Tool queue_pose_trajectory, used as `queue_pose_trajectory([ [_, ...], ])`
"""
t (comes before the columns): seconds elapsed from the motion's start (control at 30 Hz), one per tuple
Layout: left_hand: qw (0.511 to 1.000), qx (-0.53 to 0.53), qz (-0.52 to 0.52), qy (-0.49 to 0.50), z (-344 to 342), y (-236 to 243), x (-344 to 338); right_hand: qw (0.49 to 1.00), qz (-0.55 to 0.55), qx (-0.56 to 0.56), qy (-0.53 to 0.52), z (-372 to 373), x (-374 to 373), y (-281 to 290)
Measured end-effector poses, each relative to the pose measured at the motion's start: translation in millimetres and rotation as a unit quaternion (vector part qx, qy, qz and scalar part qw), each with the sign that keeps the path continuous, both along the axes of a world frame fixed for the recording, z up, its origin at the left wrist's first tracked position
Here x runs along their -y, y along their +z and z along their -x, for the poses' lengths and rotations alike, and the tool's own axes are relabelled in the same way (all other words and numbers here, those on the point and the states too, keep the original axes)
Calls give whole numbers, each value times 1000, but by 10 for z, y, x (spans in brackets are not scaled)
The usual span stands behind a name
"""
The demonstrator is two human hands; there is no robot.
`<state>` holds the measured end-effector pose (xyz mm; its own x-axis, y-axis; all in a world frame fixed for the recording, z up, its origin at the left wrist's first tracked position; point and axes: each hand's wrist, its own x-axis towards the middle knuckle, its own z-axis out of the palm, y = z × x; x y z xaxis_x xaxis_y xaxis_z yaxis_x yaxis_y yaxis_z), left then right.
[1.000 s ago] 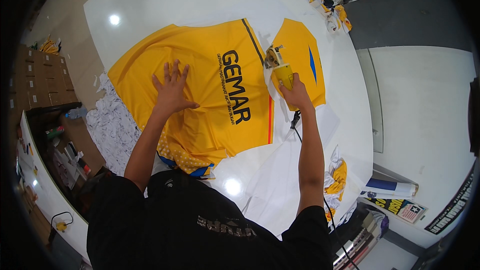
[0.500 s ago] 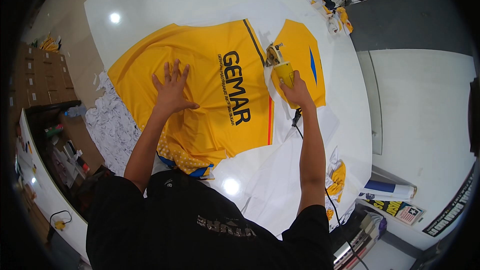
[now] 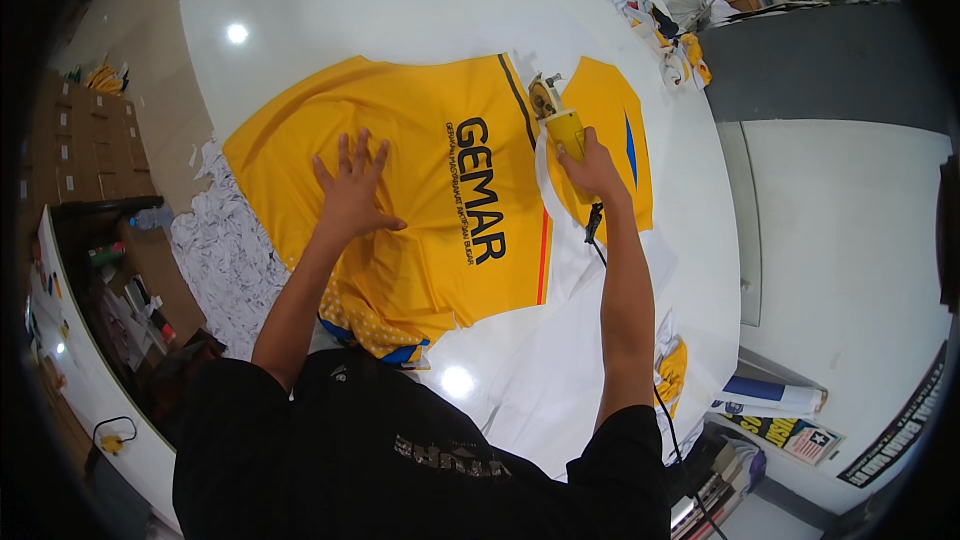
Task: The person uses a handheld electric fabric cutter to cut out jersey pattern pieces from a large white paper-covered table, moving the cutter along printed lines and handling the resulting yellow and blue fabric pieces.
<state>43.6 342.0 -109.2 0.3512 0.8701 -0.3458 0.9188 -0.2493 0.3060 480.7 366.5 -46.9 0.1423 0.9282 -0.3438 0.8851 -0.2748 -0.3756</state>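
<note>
My right hand (image 3: 597, 172) is wrapped round a yellow electric rotary cloth cutter (image 3: 566, 130), its metal head pointing away from me. The cutter stands in the narrow gap between a large yellow printed fabric panel (image 3: 420, 90) and a smaller yellow piece (image 3: 606, 100) with a blue stripe. Spread flat, my left hand (image 3: 353, 198) presses on the left half of the large panel, with creases around it. White cloth or paper (image 3: 555, 340) lies beneath and nearer to me.
Both fabric pieces lie on a white table (image 3: 330, 0). A black cord (image 3: 668, 420) runs from the cutter past my right forearm. Scraps (image 3: 225, 250) are heaped at the left edge, with more yellow scraps (image 3: 672, 375) at the right. A clothes pile (image 3: 660, 15) is at the far right.
The cutter, in my right hand, has moved away from me along the gap, toward the far end of the panels. My left hand stays in place on the fabric. The whole view has shifted slightly.
</note>
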Motion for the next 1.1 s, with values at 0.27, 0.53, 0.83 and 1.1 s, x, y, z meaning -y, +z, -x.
queue_pose_trajectory([
  [0.27,1000,24,-2,1,25,2,8,1000,6,16,10,69,-382,-36],
  [0.53,1000,19,3,4,26,16,-12,1000,10,10,28,148,-883,-28],
  [0.83,1000,20,11,-4,9,78,-55,999,-41,-16,12,510,-2012,-19],
  [1.1,976,63,-18,209,-148,-10,-378,951,-204,-145,-183,-201,-1819,-561],
])
